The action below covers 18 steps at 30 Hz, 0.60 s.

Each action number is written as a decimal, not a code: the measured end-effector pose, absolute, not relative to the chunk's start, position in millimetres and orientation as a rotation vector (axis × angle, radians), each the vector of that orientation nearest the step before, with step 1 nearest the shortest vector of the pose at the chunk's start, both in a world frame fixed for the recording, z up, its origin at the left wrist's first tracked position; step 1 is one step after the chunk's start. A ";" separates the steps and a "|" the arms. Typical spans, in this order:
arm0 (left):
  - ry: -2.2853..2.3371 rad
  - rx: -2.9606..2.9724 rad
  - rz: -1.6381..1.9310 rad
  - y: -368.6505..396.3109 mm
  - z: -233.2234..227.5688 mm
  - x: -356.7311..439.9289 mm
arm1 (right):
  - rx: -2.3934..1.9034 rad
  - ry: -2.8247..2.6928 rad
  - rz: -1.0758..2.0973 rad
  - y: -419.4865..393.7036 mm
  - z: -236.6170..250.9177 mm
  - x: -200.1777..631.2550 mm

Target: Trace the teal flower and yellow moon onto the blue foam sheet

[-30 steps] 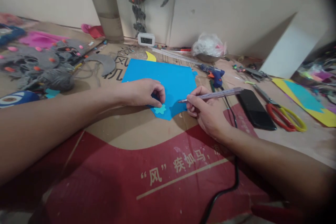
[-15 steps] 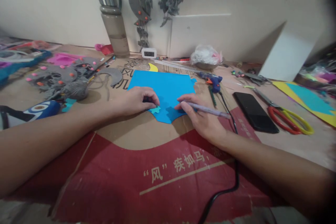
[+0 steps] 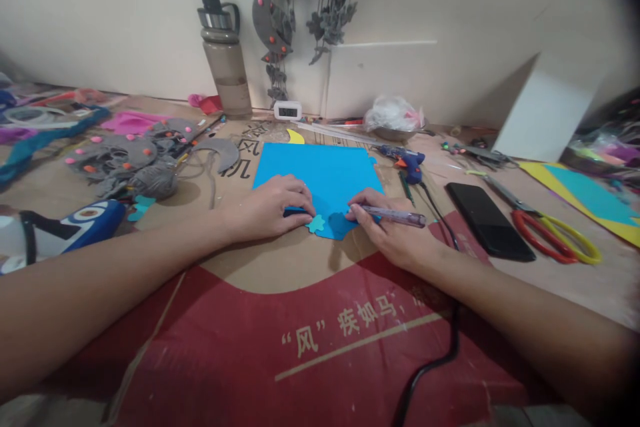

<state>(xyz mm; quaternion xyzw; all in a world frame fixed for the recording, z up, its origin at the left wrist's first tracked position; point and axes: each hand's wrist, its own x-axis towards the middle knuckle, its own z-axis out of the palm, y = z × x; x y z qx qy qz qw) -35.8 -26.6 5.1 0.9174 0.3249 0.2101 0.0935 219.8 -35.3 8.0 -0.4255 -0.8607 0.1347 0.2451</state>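
A blue sheet of paper or foam (image 3: 320, 170) lies on the cardboard, its near edge cut unevenly. On that near edge sits a small turquoise wavy cutout (image 3: 317, 223). My left hand (image 3: 285, 207) rests at the sheet's near left, thumb and fingertips closed on the cutout's left side. In my right hand (image 3: 387, 220) is a pen (image 3: 400, 215), gripped near its tip and tilted low to the right. The pen's tip is hidden by the fingers, close to the sheet's near edge, just right of the cutout.
Right of the sheet are a blue glue gun (image 3: 411, 163) with a black cord, a phone (image 3: 487, 221) and scissors (image 3: 560, 233). Grey yarn (image 3: 156, 179) and a grey crescent (image 3: 220, 152) lie left. Behind stand a water bottle (image 3: 227, 73) and a small clock (image 3: 287, 111).
The whole view has shifted slightly. My left hand and the cutout have moved a little right along the sheet's near edge. My right hand still holds the pen, now pointing flatter.
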 end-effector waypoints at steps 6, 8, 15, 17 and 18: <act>1.011 2.889 0.566 -14.3 4.7 -32.7 | -1.164 -2.272 0.356 -25.8 6.8 226.6; 1.013 2.901 0.559 -12.9 5.8 -31.8 | -1.175 -2.256 0.376 -23.2 6.5 229.3; 0.781 2.939 0.576 -27.7 6.7 -22.9 | -1.150 -1.954 0.584 -10.9 7.8 234.2; 0.745 2.970 0.524 -29.8 6.4 -21.2 | -1.103 -1.849 0.676 -5.9 11.3 230.0; 0.758 2.976 0.517 -29.7 6.4 -20.7 | -1.071 -1.816 0.717 -3.1 13.2 226.5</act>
